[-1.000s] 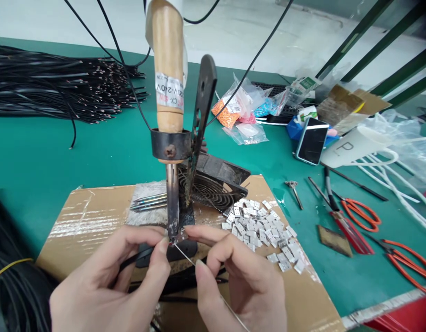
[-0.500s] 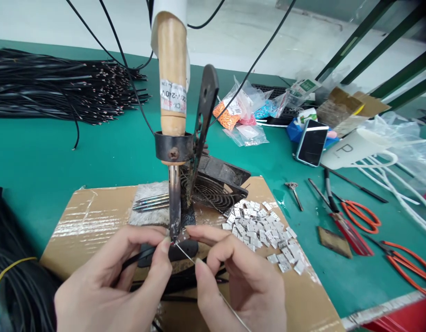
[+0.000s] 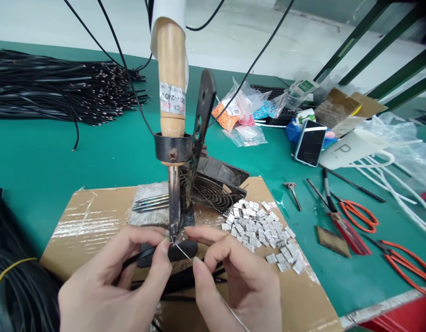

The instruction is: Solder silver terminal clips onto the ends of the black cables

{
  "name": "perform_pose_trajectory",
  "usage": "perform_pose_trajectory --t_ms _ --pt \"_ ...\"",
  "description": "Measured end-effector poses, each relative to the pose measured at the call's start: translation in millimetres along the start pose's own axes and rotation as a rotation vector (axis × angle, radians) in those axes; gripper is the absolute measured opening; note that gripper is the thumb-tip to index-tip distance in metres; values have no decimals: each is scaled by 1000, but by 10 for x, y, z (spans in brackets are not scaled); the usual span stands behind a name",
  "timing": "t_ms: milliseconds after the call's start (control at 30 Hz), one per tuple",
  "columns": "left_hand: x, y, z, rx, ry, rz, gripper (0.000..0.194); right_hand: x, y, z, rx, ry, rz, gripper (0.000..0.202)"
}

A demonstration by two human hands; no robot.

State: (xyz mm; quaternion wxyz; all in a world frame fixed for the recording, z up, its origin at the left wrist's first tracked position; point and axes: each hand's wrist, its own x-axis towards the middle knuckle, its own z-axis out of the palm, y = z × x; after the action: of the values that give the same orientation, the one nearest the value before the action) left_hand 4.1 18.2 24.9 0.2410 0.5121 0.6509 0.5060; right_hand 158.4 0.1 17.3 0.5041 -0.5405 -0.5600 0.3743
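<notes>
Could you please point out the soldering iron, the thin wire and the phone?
Soldering iron (image 3: 172, 124): head view, on its lower wooden handle.
Thin wire (image 3: 184, 253): head view, on its upper visible stretch.
Phone (image 3: 310, 143): head view, on its dark screen.

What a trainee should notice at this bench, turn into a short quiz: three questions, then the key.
1. True or false: a black collar grips the handle of the soldering iron.
2. Which hand pinches the thin silvery wire: A) left, B) right, C) neither?
3. Fill in: the loose small metal plates lie in a pile on the ____.

Key: 1. True. 2. B, the right hand. 3. Cardboard.
</notes>
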Motion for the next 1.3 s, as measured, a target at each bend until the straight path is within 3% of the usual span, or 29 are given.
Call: perform_pose_trajectory --t_ms 167,467,1300 --pt "-48 -26 -23 28 -21 14 8 -4 -33 22 2 20 11 24" --pt "-18 -15 -18 42 1 37 6 -10 -197 240 95 225 162 17" --pt "-26 20 0 -13 -32 9 7 41 -197 214 71 219 14 21"
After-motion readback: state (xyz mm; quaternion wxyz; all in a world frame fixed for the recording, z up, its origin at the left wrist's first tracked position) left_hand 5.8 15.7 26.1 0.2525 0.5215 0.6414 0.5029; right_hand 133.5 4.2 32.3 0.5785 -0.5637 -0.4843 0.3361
